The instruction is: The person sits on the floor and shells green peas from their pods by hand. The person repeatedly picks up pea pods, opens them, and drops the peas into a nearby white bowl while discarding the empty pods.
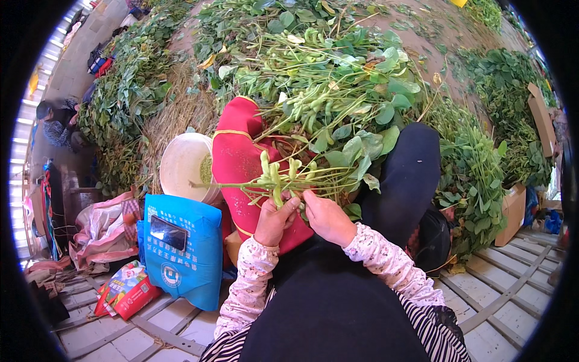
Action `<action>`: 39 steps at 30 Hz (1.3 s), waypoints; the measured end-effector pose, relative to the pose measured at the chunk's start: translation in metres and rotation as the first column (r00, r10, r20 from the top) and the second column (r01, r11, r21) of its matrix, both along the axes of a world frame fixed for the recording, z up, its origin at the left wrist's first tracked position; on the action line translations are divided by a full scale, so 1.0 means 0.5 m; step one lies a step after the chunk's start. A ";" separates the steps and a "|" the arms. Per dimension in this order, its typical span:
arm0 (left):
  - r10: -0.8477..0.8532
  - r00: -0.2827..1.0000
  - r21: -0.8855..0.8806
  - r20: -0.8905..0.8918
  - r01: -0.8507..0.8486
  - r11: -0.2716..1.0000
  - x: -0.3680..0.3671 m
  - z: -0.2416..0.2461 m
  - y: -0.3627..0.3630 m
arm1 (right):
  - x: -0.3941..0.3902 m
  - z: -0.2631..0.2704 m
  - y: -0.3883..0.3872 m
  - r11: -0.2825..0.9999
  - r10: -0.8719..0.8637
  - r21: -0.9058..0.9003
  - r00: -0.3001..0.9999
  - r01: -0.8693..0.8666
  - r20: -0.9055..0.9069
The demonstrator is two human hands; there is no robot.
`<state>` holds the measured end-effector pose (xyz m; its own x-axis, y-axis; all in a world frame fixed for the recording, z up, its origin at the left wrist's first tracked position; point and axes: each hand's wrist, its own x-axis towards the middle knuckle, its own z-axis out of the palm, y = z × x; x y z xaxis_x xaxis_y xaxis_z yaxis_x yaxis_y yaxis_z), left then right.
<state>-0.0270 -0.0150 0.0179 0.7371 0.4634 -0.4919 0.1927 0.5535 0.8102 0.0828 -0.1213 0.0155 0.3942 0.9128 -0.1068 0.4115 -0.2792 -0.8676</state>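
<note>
A soybean stalk (226, 185) with green pods (273, 174) and trailing leaves lies across my lap, its bare end pointing left. My left hand (275, 219) is closed around pods on the near side of the stalk. Right beside it, my right hand (329, 217) pinches at the same cluster, fingertips almost touching the left thumb. What lies between the right fingers is partly hidden. Under the stalk, a red cloth (233, 158) with yellow edging covers my left leg. To the left leans a white bucket (183, 167) with light green beans inside.
Cut soybean plants (325, 81) are heaped ahead, with more piles at both sides. A blue bag (183, 267) with a phone (168, 232) on it stands at my left, beside a red packet (131, 289). Another person (61, 122) sits far left. A cardboard box (511, 215) stands right.
</note>
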 end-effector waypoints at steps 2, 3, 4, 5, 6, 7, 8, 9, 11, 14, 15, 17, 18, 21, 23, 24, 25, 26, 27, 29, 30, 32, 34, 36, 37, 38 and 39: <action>-0.014 0.999 0.022 -0.043 0.015 1.000 0.006 0.009 -0.003 | -0.002 0.011 0.002 1.000 -0.015 -0.021 1.000 0.015 0.016; -0.007 1.000 -0.001 -0.006 0.007 1.000 0.007 0.009 -0.004 | -0.002 0.014 0.004 0.999 -0.023 -0.029 0.999 0.023 0.025; 0.001 0.999 -0.023 0.032 0.000 1.000 0.007 0.007 -0.004 | 0.001 0.014 0.006 0.999 -0.037 -0.026 0.999 0.037 0.010; 0.010 0.998 -0.046 0.069 -0.007 0.999 0.007 0.007 -0.005 | 0.006 0.013 0.007 0.998 -0.050 -0.024 0.999 0.050 -0.006; 0.038 0.997 -0.095 0.064 -0.032 0.995 0.007 0.006 -0.009 | 0.008 0.012 0.008 0.998 -0.066 -0.023 0.998 0.065 -0.022; 0.044 0.995 -0.146 0.085 -0.031 0.989 0.006 0.005 -0.006 | 0.008 0.009 0.008 0.995 -0.099 0.011 0.993 0.100 -0.058; 0.051 0.993 -0.197 0.106 -0.029 0.980 0.004 0.002 -0.002 | 0.007 0.004 0.008 0.990 -0.131 0.044 0.987 0.136 -0.095; 0.063 0.990 -0.246 0.128 -0.030 0.969 0.003 0.002 0.002 | 0.007 0.002 0.010 0.983 -0.157 0.076 0.979 0.168 -0.131; 0.093 0.987 -0.284 0.132 -0.052 0.957 0.006 0.012 0.003 | 0.013 0.004 0.009 0.974 -0.145 0.146 0.974 0.172 -0.177; 0.142 0.977 -0.304 0.159 -0.088 0.949 0.006 0.003 0.002 | 0.013 0.022 0.008 0.982 -0.124 0.117 0.973 0.149 -0.195; 0.159 0.972 -0.303 0.174 -0.101 0.948 0.007 -0.002 0.002 | 0.014 0.028 0.008 0.987 -0.116 0.086 0.975 0.135 -0.192; 0.153 0.971 -0.299 0.183 -0.094 0.950 0.009 -0.002 -0.001 | 0.006 0.015 0.008 0.990 -0.102 0.078 0.984 0.114 -0.145; 0.150 0.975 -0.282 0.166 -0.099 0.954 0.010 -0.002 -0.003 | 0.001 0.012 0.009 0.992 -0.095 0.071 0.988 0.104 -0.124; 0.139 0.986 -0.193 0.094 -0.119 0.974 0.015 0.005 -0.010 | -0.006 0.021 0.014 0.994 -0.092 0.059 0.995 0.093 -0.024; 0.131 0.990 -0.126 0.056 -0.123 0.984 0.014 0.000 -0.014 | -0.021 0.021 0.011 0.992 -0.102 0.088 0.992 0.095 0.075; 0.140 0.987 -0.136 0.077 -0.129 0.982 0.011 -0.008 -0.014 | -0.025 0.022 0.011 0.990 -0.106 0.105 0.986 0.093 0.126; 0.149 0.986 -0.161 0.078 -0.135 0.978 0.010 -0.012 -0.015 | -0.023 0.026 0.012 0.992 -0.096 0.094 0.986 0.083 0.133; 0.159 0.984 -0.187 0.078 -0.142 0.972 0.009 -0.016 -0.015 | -0.018 0.033 0.013 0.994 -0.085 0.082 0.986 0.074 0.141; 0.166 0.983 -0.213 0.076 -0.147 0.966 0.010 -0.013 -0.015 | -0.012 0.038 0.014 0.995 -0.076 0.070 0.986 0.066 0.147; 0.163 0.984 -0.260 0.075 -0.138 0.956 0.009 0.003 -0.008 | -0.004 0.038 0.012 0.997 -0.075 0.026 0.982 0.071 0.172; 0.171 0.982 -0.260 0.078 -0.145 0.955 0.008 0.004 -0.006 | -0.001 0.040 0.011 0.997 -0.079 0.022 0.981 0.077 0.176; 0.162 0.983 -0.252 0.085 -0.136 0.958 0.004 -0.008 -0.003 | -0.002 0.049 0.012 0.996 -0.083 0.030 0.983 0.079 0.161; 0.179 0.981 -0.263 0.074 -0.154 0.952 0.002 -0.016 -0.005 | -0.006 0.047 0.011 0.997 -0.069 0.045 0.978 0.061 0.197; 0.236 0.972 -0.287 0.008 -0.223 0.932 0.010 -0.001 -0.013 | -0.004 0.035 0.011 0.998 -0.023 0.070 0.964 0.004 0.265; 0.220 0.975 -0.274 0.015 -0.208 0.939 0.010 -0.004 -0.012 | -0.003 0.030 0.009 0.994 -0.026 0.107 0.964 -0.003 0.265; 0.205 0.978 -0.262 0.021 -0.193 0.946 0.008 -0.008 -0.012 | -0.004 0.026 0.007 0.990 -0.029 0.144 0.964 -0.009 0.264; 0.188 0.982 -0.251 0.028 -0.175 0.952 0.010 -0.009 -0.013 | -0.003 0.023 0.006 0.984 -0.034 0.178 0.964 -0.014 0.265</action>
